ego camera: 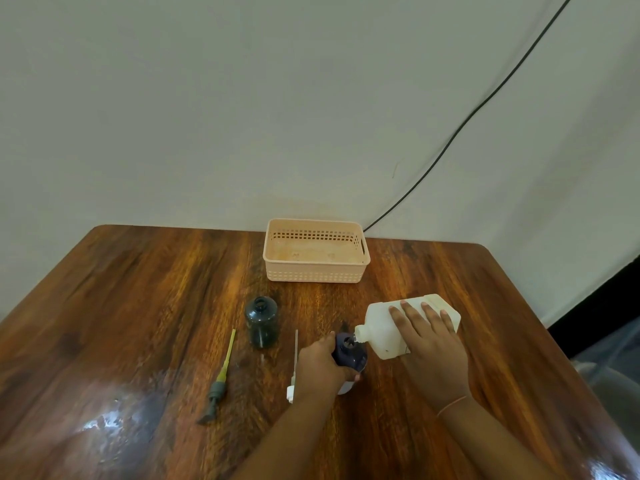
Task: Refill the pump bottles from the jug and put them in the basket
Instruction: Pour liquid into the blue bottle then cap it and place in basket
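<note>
My right hand [431,344] holds the white jug [382,332] tipped over to the left, its spout at the open mouth of a dark blue bottle [351,349]. My left hand [320,363] grips that bottle from the left side. A second dark translucent bottle [261,322] stands open and upright further left. Two pump heads lie on the table: a grey one with a yellow tube [221,375], and a white one with a clear tube [294,367] partly hidden by my left hand. The peach basket [315,271] sits at the back, with nothing in it.
The wooden table [138,306] reaches to a pale wall behind the basket. A black cable [467,126] runs down the wall to the basket's right rear corner. A glare patch lies on the table's front left. Something dark and a clear plastic thing stand off the right edge.
</note>
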